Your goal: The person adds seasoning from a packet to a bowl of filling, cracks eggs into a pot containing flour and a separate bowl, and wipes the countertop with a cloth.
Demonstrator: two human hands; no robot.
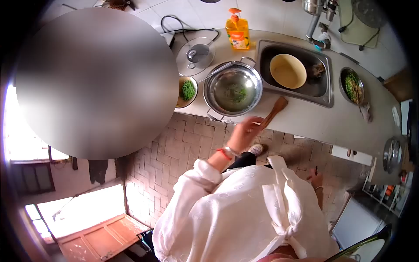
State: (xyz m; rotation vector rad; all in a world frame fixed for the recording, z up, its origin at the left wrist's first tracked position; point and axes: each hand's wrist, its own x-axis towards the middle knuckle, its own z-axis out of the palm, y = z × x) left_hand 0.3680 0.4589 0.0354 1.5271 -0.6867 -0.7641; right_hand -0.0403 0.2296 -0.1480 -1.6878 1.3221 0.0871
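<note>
My left hand (243, 134) is at the counter's front edge, its fingers curled at the handle end of a wooden spatula (274, 112). The spatula slants away toward the sink, with its broad end over the counter. Just behind this hand stands a steel pot (211, 101) with liquid and green bits inside. A metal utensil (218, 71) leans across the pot's rim. My right hand (316, 180) hangs low beside my body, fingers closed; a small dark thing shows at them, too small to name.
A bowl of chopped greens (194, 97) and a glass lid (205, 64) are left of the pot. An orange soap bottle (238, 36) stands behind. The sink (326, 94) holds a yellowish basin (286, 70). Farther right is a bowl of mixed food (344, 89).
</note>
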